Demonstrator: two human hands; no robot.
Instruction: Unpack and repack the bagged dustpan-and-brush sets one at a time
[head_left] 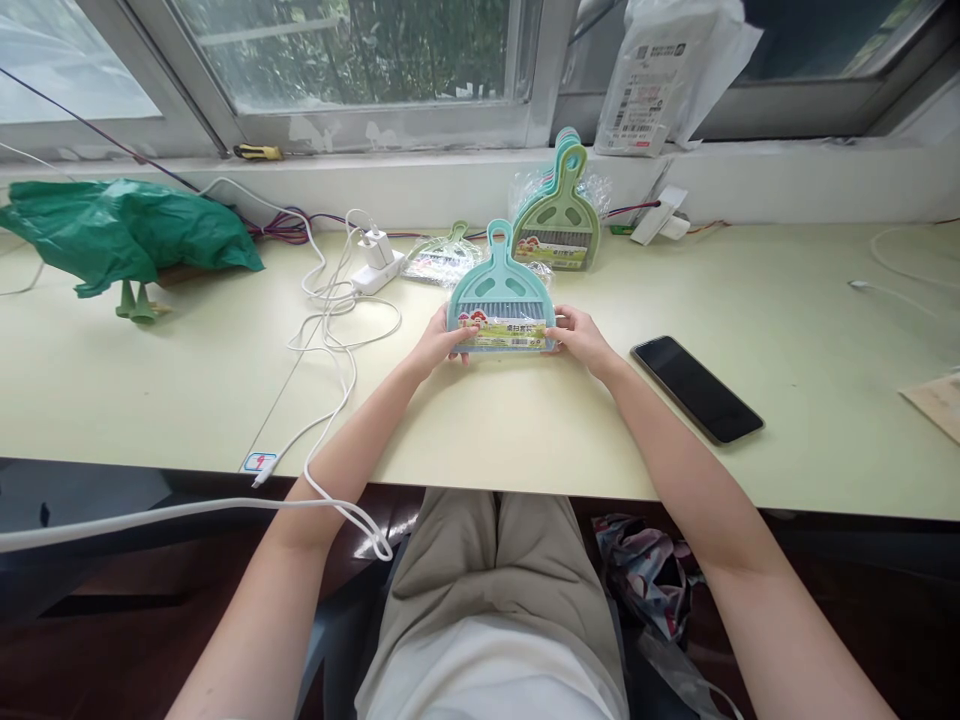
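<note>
Upright between my hands is a turquoise mini dustpan and brush set [501,288] in clear wrap, its printed label facing me. My left hand [442,340] grips its lower left edge, the thumb lying over the label. At the lower right edge, my right hand [583,337] pinches it the same way. Just behind stands a row of similar wrapped sets, the front one a green dustpan set [574,215]. Another green wrapped set [442,257] lies on the table behind my left hand.
A black phone [697,388] lies to the right. White cables [330,340] and a power adapter [379,270] are on the left, near a green plastic bag [127,235]. A white package [652,85] leans by the window; a yellow-handled cutter [257,152] rests on the sill.
</note>
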